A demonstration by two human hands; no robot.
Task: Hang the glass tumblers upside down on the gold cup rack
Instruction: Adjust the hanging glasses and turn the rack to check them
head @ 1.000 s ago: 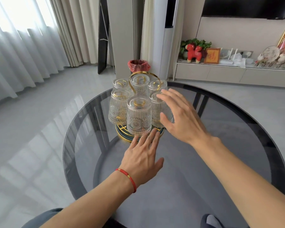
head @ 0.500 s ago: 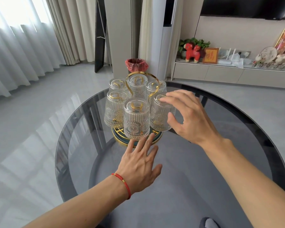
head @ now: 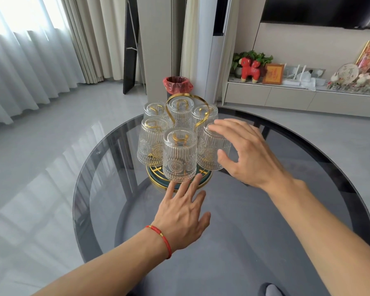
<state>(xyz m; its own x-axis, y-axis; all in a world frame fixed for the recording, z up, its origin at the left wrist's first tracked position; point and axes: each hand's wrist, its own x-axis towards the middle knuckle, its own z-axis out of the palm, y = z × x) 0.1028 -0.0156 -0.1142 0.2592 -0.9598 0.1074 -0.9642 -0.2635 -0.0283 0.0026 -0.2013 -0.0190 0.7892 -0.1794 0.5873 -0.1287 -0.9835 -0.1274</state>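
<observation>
The gold cup rack (head: 201,113), with a looped top handle and a round green and gold base, stands on the round dark glass table (head: 286,206). Several ribbed glass tumblers hang upside down on it; the nearest tumbler (head: 179,154) faces me. My right hand (head: 246,152) hovers with fingers spread beside the right front tumbler (head: 209,150), fingertips at its upturned bottom, thumb apart from its side. My left hand (head: 184,212), a red cord on the wrist, lies open and flat on the table, fingertips at the rack's base.
A bin with a red liner (head: 177,85) stands on the floor behind the table. A low white cabinet (head: 286,97) at the back right carries a red toy horse, frames and ornaments. Curtains hang along the left wall.
My right hand has opened a little and drawn back from the right front tumbler. My left hand stays by the rack's base. The view has shifted slightly.
</observation>
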